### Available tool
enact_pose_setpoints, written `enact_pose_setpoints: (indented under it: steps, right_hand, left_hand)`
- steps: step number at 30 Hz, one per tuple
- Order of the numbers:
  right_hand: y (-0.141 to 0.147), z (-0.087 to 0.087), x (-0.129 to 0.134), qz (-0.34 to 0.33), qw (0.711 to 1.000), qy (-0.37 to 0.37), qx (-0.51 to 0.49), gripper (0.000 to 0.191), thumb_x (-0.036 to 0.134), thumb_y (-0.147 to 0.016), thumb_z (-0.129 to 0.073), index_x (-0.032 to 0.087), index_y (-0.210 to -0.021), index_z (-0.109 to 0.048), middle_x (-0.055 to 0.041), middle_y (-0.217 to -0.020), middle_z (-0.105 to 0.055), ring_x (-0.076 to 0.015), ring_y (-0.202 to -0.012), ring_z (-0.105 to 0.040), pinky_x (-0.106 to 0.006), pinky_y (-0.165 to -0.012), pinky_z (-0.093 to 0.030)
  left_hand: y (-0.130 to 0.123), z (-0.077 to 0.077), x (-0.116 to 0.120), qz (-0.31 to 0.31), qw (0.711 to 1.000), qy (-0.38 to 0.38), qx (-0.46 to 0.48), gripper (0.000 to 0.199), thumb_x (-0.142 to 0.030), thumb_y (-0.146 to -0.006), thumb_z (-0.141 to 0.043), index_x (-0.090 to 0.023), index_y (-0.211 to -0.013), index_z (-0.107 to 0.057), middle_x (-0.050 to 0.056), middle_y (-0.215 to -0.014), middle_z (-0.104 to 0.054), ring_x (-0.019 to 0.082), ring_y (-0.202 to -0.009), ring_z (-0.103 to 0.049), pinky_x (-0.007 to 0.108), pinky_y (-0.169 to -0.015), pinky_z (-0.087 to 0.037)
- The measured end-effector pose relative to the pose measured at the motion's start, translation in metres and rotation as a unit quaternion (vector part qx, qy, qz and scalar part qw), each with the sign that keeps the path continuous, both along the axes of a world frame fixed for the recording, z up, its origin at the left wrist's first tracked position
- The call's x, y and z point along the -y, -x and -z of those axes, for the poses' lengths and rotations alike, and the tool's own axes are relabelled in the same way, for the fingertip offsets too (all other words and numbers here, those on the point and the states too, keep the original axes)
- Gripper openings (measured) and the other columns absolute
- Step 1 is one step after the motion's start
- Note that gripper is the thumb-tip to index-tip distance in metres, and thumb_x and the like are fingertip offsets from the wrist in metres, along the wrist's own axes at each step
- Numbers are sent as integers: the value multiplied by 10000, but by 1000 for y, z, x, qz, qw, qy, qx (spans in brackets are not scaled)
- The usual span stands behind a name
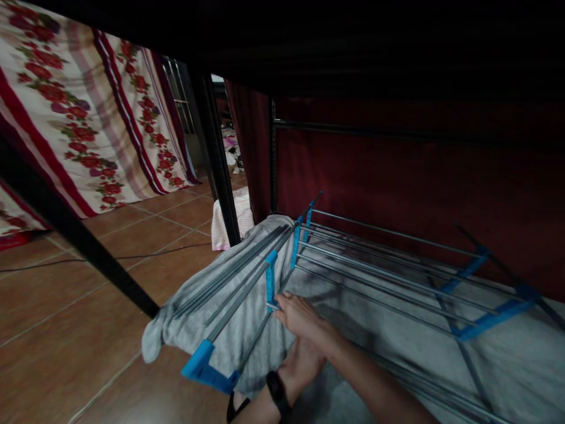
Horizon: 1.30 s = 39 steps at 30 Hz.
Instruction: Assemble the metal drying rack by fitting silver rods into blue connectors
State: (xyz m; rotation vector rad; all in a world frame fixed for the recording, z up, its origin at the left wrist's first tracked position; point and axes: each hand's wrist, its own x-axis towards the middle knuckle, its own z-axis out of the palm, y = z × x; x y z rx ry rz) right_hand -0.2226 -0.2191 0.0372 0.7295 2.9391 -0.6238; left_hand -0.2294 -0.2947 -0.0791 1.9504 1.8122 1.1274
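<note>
A rack of grey metal rods [353, 257] joined by blue plastic connectors [494, 318] lies partly assembled on a grey blanket. My right hand [296, 311] is closed around the end of a metal rod [273, 306], right at a perforated blue connector [271, 277]. Just below it, my left hand [305, 356] wears a black watch on its wrist; its fingers are hidden behind my right wrist. A larger blue corner piece [209, 371] caps the frame's near left end.
Several loose grey rods [225, 274] rest on the blanket [154, 338] to the left. Black metal posts [216, 159] and a dark overhead surface [375, 47] frame the space. Behind hangs a dark red cloth [397, 182]. A cable [132, 257] crosses the tiled floor [88, 330].
</note>
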Motion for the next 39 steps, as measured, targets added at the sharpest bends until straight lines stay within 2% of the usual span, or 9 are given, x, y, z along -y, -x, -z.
enact_pose_setpoints:
  steps: [5, 9, 11, 14, 17, 20, 24, 34, 39]
  right_hand:
    - [10, 21, -3, -3, 999, 17, -32, 220, 217, -1029, -473, 190, -1221, -578, -114, -1236, -695, -215, -1085, -686, -290, -868, -488]
    - [11, 35, -8, -12, 999, 15, -30, 196, 179, -1041, -413, 218, -1180, -547, -90, -1231, -667, -198, -1031, -674, -286, -817, -474]
    - [12, 38, -9, -17, 999, 14, -34, 187, 175, -1040, -410, 221, -1171, -535, -86, -1215, -661, -194, -1028, -666, -284, -808, -469]
    - [11, 41, -8, -25, 998, 7, -52, 181, 185, -1042, -390, 214, -1160, -524, -89, -1176, -662, -191, -998, -663, -288, -785, -463]
    - [11, 45, -7, -23, 997, 8, -73, 165, 237, -1056, -385, 218, -1134, -529, -79, -1137, -680, -194, -988, -667, -289, -777, -462]
    - [13, 50, -8, -15, 998, 9, -65, 182, 227, -1054, -378, 219, -1129, -543, -75, -1112, -709, -204, -1004, -681, -289, -780, -468]
    - [13, 53, -10, -25, 997, 2, -67, 238, 241, -1066, -348, 208, -1163, -562, -90, -1123, -728, -215, -1010, -698, -295, -796, -486]
    - [15, 46, 2, 23, 998, -46, -20, 271, 221, -1075, -348, 217, -1181, -597, -72, -1160, -741, -214, -1012, -725, -298, -800, -517]
    - [18, 45, 7, 47, 999, -16, 3, 308, 211, -1073, -336, 223, -1271, -571, -74, -1249, -736, -205, -1078, -723, -296, -853, -515]
  left_hand:
    - [-5, 3, -4, 12, 1000, 11, 13, 372, -287, -1042, -473, -247, -1360, -663, 98, -1312, -733, 241, -1194, -681, 417, -1085, -541]
    - [6, 8, 25, 52, 992, -96, -68, 429, -144, -1000, -457, -294, -1354, -646, 59, -1301, -733, 218, -1238, -653, 389, -1100, -523]
    - [20, 13, 42, -27, 985, -158, -68, 379, -113, -975, -454, -289, -1203, -701, 49, -1155, -755, 213, -1124, -677, 365, -1002, -558]
    - [46, 20, 48, -262, 944, -191, 65, 225, -130, -948, -468, -238, -936, -666, 49, -957, -698, 202, -936, -670, 333, -857, -573]
    - [72, 21, 29, -399, 877, -171, 206, 184, -231, -896, -580, -210, -1073, -625, 91, -1097, -685, 246, -1069, -663, 417, -981, -551]
    - [88, 17, 4, -358, 875, -130, 300, 416, -283, -873, -599, -191, -1279, -589, 140, -1322, -664, 277, -1254, -622, 476, -1119, -471]
    - [94, 15, -14, -299, 882, -119, 344, 430, -239, -847, -532, -173, -1261, -629, 139, -1263, -718, 272, -1184, -664, 466, -1096, -485]
    - [111, 14, -11, -281, 893, -103, 335, 366, -209, -792, -542, -185, -1114, -716, 114, -1171, -769, 255, -1116, -689, 438, -1075, -502]
    - [110, 9, -11, -282, 897, -106, 324, 336, -171, -757, -522, -193, -1027, -720, 92, -1043, -779, 254, -1061, -698, 423, -1023, -529]
